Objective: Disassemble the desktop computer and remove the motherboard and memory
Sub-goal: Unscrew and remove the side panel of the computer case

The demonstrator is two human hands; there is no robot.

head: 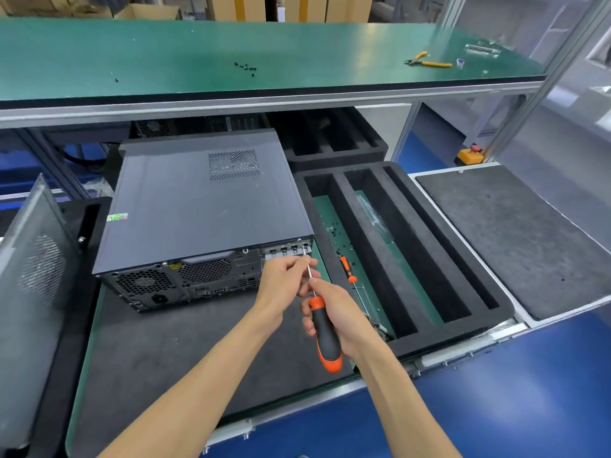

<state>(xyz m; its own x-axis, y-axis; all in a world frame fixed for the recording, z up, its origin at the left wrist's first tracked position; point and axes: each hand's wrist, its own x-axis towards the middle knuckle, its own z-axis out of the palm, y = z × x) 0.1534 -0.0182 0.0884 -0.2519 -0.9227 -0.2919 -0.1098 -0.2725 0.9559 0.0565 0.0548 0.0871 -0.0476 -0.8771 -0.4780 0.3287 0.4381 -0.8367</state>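
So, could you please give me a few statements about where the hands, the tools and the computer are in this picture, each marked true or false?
1. The right hand grips the orange-and-black screwdriver. True.
2. The left hand rests flat on top of the computer case. False: it pinches the screwdriver's shaft near the case's rear.
3. A second, smaller screwdriver lies in the foam tray. True.
4. The yellow-handled pliers lie beside the case. False: they lie on the green upper shelf.
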